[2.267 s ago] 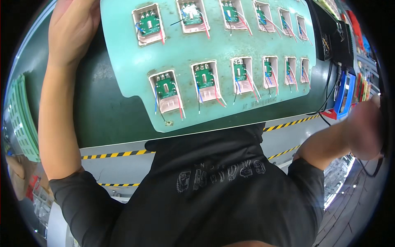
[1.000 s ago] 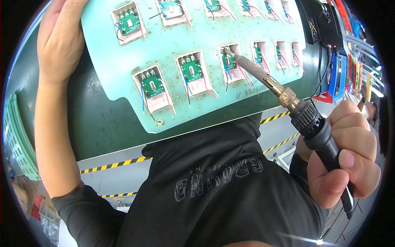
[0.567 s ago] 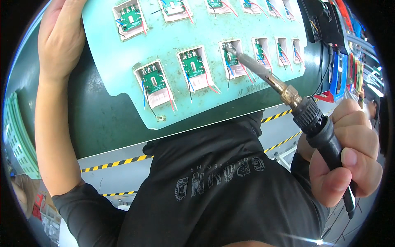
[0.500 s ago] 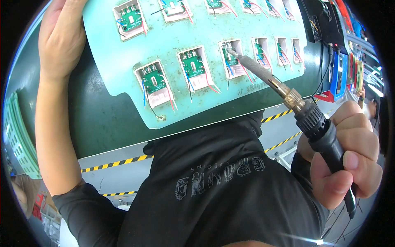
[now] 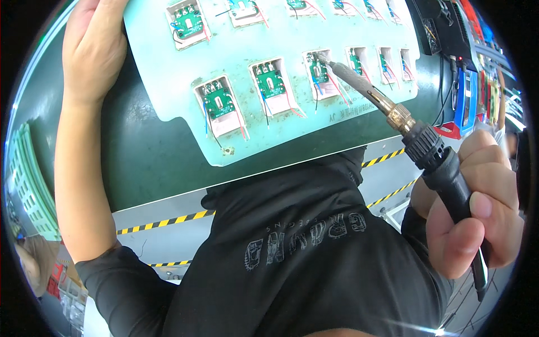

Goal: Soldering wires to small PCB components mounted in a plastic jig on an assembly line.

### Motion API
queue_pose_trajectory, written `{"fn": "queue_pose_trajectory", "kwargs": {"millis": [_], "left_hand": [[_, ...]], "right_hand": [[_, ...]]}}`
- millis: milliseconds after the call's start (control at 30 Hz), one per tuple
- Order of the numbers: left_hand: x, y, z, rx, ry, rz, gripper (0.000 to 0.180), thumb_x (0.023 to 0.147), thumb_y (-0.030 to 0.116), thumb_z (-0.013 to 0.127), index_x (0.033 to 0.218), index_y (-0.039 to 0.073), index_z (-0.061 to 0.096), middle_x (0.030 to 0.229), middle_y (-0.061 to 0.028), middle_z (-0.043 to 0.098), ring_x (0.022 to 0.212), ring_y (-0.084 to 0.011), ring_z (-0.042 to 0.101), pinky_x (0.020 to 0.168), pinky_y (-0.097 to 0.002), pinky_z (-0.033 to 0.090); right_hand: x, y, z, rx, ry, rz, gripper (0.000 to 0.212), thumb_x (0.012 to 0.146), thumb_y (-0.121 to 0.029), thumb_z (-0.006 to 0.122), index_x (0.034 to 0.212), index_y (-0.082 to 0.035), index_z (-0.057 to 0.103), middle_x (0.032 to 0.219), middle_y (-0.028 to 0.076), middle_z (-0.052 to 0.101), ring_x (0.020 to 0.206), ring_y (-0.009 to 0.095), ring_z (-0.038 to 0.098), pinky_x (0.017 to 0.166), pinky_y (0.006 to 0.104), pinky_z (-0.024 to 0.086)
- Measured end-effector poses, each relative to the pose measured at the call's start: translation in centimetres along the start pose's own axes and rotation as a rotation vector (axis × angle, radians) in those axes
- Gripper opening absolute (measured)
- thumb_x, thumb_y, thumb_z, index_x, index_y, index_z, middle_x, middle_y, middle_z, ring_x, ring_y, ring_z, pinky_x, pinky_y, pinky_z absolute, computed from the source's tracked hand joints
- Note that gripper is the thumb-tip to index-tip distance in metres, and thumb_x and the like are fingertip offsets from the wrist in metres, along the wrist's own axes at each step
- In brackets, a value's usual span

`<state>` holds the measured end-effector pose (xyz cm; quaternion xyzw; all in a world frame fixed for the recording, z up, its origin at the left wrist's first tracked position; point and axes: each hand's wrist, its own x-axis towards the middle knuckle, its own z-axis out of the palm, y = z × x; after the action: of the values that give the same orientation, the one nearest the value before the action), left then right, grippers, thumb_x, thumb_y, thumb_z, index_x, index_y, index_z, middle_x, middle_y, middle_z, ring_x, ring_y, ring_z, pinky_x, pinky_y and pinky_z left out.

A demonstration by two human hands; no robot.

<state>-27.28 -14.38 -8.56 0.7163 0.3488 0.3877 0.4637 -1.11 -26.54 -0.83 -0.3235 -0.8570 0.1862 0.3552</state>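
Observation:
My right hand (image 5: pixel 477 208) is wrapped around the black handle of a soldering iron (image 5: pixel 418 140), which points up and to the left. Its grey tip reaches the upper edge of a small green circuit board (image 5: pixel 318 73); whether it touches the solder pads I cannot make out. This board sits in a white housing in the near row of a pale green holding plate (image 5: pixel 163 84). Blue, black and red wires come from it. At the plate's left edge is my left hand (image 5: pixel 95 50); its fingers run out of view at the top.
More circuit boards (image 5: pixel 219 104) in white housings fill two rows of the plate. The plate lies on a dark green table (image 5: pixel 146 168). A black box (image 5: pixel 449 33) with cables and a blue stand (image 5: pixel 465 101) are at the right. Green slotted trays (image 5: pixel 31 180) stand at the far left.
The plate and my left hand appear a little further right in view, the plate slightly higher too. Across the same circuit board, the iron's tip has shifted slightly to the right.

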Motion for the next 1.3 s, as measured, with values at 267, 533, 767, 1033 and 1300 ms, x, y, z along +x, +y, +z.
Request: {"fn": "queue_pose_trajectory", "kwargs": {"millis": [267,533,767,1033,1300], "left_hand": [[-0.6,-0.1,-0.7,0.026,0.024,-0.01,0.043,0.092,0.022,0.04,0.122,-0.009,0.043,0.113,-0.0173,0.056,0.101,-0.0182,0.055,0.089,-0.0276,0.043],[-0.8,-0.3,-0.8,0.049,0.038,-0.018,0.044,0.092,0.022,0.039,0.122,-0.009,0.043,0.114,-0.0175,0.055,0.103,-0.0184,0.055,0.09,-0.0278,0.042],[-0.4,-0.3,-0.5,0.058,0.045,-0.023,0.044,0.093,0.023,0.038,0.123,-0.009,0.043,0.115,-0.0176,0.055,0.104,-0.0185,0.054,0.091,-0.0279,0.041],[-0.8,-0.9,-1.4,0.079,0.071,-0.031,0.044,0.093,0.023,0.037,0.123,-0.009,0.043,0.116,-0.0178,0.054,0.105,-0.0187,0.054,0.092,-0.0281,0.04],[-1.0,-1.4,-2.1,0.103,0.092,-0.036,0.045,0.094,0.024,0.036,0.123,-0.009,0.043,0.117,-0.0179,0.054,0.106,-0.0189,0.053,0.093,-0.0283,0.039]], "right_hand": [[-2.1,-1.6,-3.0,-0.037,-0.043,0.001,0.019,0.09,-0.02,0.043,0.096,-0.003,0.042,0.066,0.013,0.043,0.05,0.014,0.035,0.046,0.0304,0.027],[-2.9,-2.2,-4.2,-0.078,-0.08,0.009,0.018,0.09,-0.019,0.042,0.097,-0.003,0.043,0.066,0.014,0.044,0.05,0.014,0.036,0.046,0.0302,0.027],[0.3,0.0,-0.5,-0.122,-0.117,0.024,0.018,0.089,-0.018,0.042,0.097,-0.002,0.043,0.065,0.014,0.044,0.05,0.015,0.036,0.046,0.0301,0.028],[-0.6,-0.9,-1.3,-0.123,-0.103,0.009,0.017,0.089,-0.017,0.044,0.097,-0.002,0.044,0.066,0.015,0.045,0.051,0.015,0.037,0.047,0.0302,0.028],[-0.6,-1.2,-1.6,-0.122,-0.055,-0.014,0.018,0.089,-0.017,0.041,0.096,-0.001,0.044,0.064,0.016,0.045,0.049,0.015,0.036,0.046,0.0313,0.028]]}}
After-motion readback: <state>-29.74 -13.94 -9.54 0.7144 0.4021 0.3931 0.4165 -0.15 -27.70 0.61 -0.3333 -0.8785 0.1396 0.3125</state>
